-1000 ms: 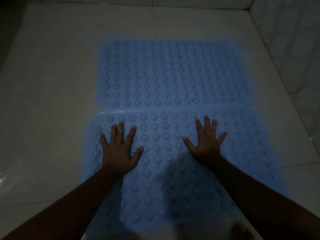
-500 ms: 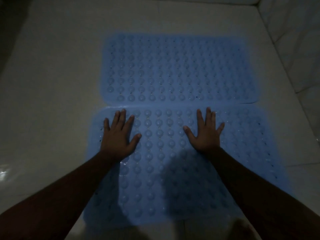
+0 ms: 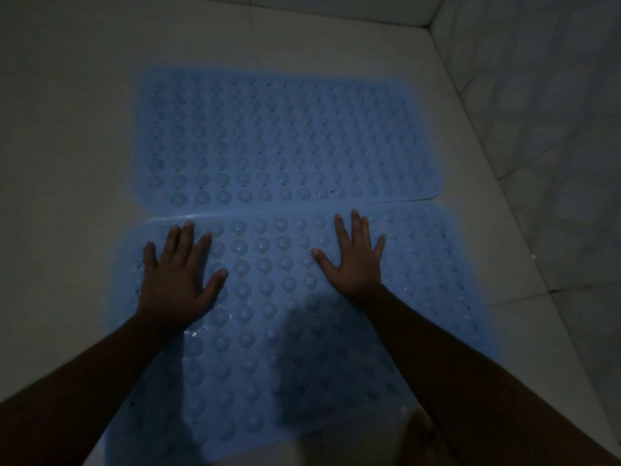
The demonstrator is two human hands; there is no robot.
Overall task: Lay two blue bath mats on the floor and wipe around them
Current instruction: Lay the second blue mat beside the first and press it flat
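My left hand (image 3: 174,280) and right hand (image 3: 356,260) press flat, fingers (image 3: 201,245) spread, on the near mat (image 3: 268,297) at lower centre, which touches the far mat (image 3: 279,139) above. Pushing forward could buckle their seam, I judge.

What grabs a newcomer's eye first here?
Two blue bumpy bath mats stand out against the dim pale floor: the far mat mid-view and the near mat just below it, their long edges meeting. Both bare hands press flat on the near mat close to that seam, fingers spread, with the left hand at left and the right hand at right. A tiled wall rises along the right.
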